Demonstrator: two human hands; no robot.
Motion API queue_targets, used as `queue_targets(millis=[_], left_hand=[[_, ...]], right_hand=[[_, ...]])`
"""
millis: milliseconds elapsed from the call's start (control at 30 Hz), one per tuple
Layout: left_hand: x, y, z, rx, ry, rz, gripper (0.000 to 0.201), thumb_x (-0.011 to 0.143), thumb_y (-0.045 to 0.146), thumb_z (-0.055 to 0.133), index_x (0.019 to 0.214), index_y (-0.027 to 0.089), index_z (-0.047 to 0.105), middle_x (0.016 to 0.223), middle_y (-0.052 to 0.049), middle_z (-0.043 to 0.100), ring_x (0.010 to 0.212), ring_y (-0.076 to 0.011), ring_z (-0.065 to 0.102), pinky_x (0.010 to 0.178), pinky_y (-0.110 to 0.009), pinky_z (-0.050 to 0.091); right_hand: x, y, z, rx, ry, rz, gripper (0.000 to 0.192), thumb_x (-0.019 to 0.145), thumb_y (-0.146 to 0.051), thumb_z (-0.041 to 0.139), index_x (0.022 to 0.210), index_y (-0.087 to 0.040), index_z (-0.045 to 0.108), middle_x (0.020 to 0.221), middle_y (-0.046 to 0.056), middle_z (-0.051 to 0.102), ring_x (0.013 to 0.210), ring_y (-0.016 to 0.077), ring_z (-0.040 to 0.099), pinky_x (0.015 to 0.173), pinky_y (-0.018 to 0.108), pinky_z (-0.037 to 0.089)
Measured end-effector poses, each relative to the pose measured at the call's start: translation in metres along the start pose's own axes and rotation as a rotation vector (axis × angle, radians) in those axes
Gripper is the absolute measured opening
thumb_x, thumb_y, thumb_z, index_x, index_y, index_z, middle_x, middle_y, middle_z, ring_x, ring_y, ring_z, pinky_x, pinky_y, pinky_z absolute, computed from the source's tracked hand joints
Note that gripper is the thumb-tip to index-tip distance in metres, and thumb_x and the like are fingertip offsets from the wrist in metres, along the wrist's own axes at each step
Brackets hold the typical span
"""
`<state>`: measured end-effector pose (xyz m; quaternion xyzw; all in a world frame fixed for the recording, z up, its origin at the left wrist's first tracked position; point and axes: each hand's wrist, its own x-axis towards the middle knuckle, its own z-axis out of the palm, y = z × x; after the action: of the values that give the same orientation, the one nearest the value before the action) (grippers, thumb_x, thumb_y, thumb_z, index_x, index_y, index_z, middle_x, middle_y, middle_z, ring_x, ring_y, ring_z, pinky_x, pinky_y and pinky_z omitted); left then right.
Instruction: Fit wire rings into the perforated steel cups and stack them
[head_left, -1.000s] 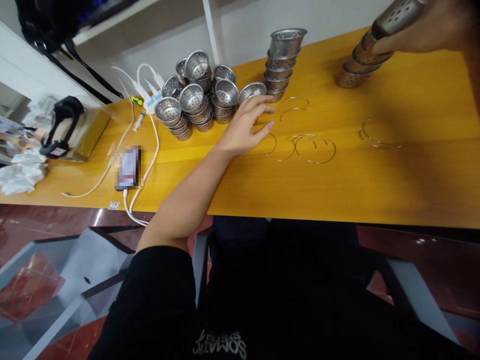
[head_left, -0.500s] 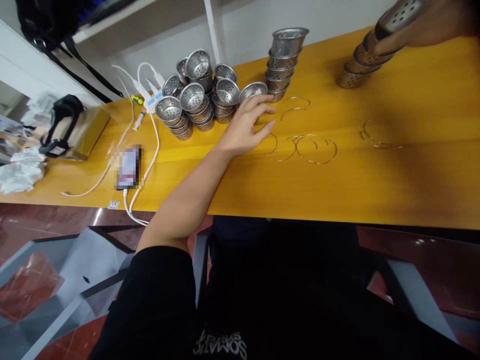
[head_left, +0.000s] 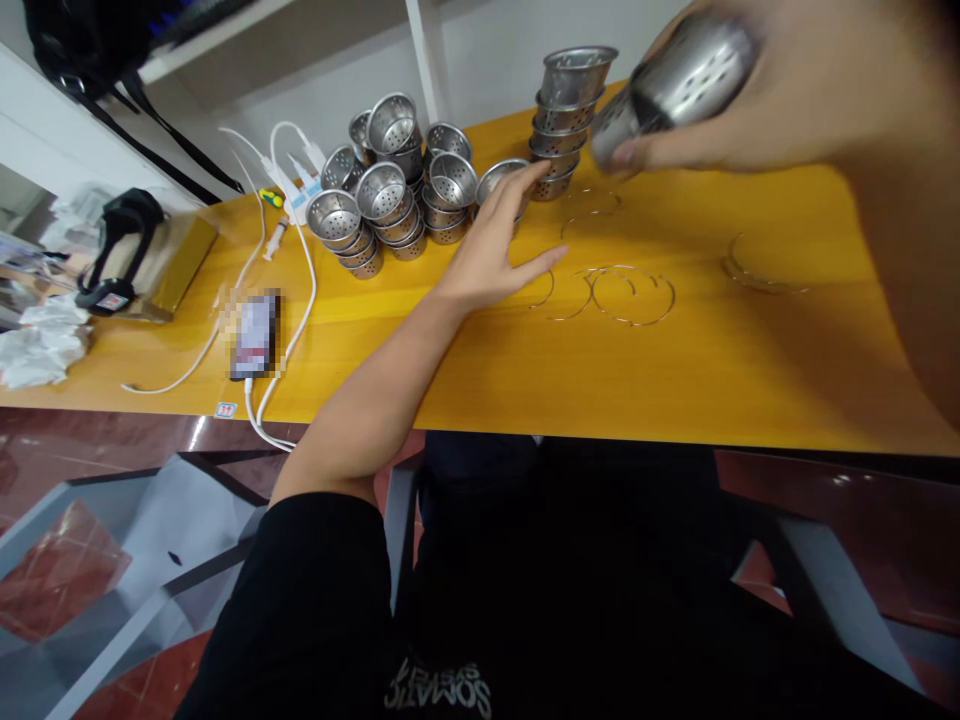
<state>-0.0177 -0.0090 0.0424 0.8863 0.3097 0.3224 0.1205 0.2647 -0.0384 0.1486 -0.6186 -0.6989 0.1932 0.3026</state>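
Observation:
My right hand, smeared by motion, is wrapped around a tilted stack of perforated metal cups above the table. The stack's narrow end points down and left. My left hand is open over the table, fingers stretched out and thumb apart, partly hiding a metal cup behind it. Just beyond its fingertips stands a tall, slightly leaning stack of the same cups. Left of that hand, several shorter cup stacks crowd together.
Thin curved wires lie on the yellow table, with more wires to the right. At left are a phone on a white cable, a syringe, a power strip and a cardboard box with a black strap.
My right hand has lifted the cup stack off the right side of the table and carried it left, towards the tall stack. My left hand stays nearly in place, its fingers a little straighter.

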Motion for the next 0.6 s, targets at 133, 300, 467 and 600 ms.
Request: queue_targets(millis=[133,300,467,600], left_hand=[[-0.002,0.002,0.01,0.004,-0.038,-0.013,0.11,0.088,0.101,0.048,0.171,0.034,0.025,0.178,-0.008,0.048,0.166,-0.0334,0.049,0.138,-0.054,0.048],[-0.005,0.0,0.012,0.009,-0.015,-0.038,0.091,0.099,0.083,0.055,0.166,0.025,0.031,0.168,-0.015,0.057,0.16,-0.0332,0.058,0.132,-0.051,0.053],[-0.003,0.002,0.005,0.054,0.023,-0.037,0.084,0.098,0.058,0.066,0.167,0.03,0.027,0.175,-0.014,0.048,0.169,-0.0317,0.047,0.14,-0.052,0.044],[0.0,-0.001,0.005,0.065,0.027,-0.031,0.081,0.098,0.055,0.069,0.167,0.033,0.032,0.175,-0.013,0.047,0.17,-0.0311,0.044,0.142,-0.055,0.042]], right_hand=[[-0.028,-0.027,0.033,-0.086,-0.102,-0.265,0.058,0.08,-0.05,0.101,0.128,-0.036,0.072,0.122,0.002,0.077,0.111,0.0308,0.073,0.103,0.049,0.059],[-0.025,-0.008,0.054,0.037,-0.083,-0.282,0.067,0.083,-0.07,0.09,0.135,-0.035,0.065,0.129,0.005,0.077,0.113,0.0305,0.072,0.104,0.045,0.057],[-0.018,0.044,0.052,0.049,0.076,-0.184,0.066,0.093,-0.077,0.076,0.141,-0.035,0.057,0.131,0.01,0.074,0.106,0.0267,0.069,0.094,0.041,0.056],[-0.011,0.089,0.045,-0.218,0.008,-0.04,0.055,0.111,-0.07,0.05,0.143,-0.026,0.061,0.142,0.021,0.068,0.127,0.0324,0.066,0.109,0.048,0.052]])
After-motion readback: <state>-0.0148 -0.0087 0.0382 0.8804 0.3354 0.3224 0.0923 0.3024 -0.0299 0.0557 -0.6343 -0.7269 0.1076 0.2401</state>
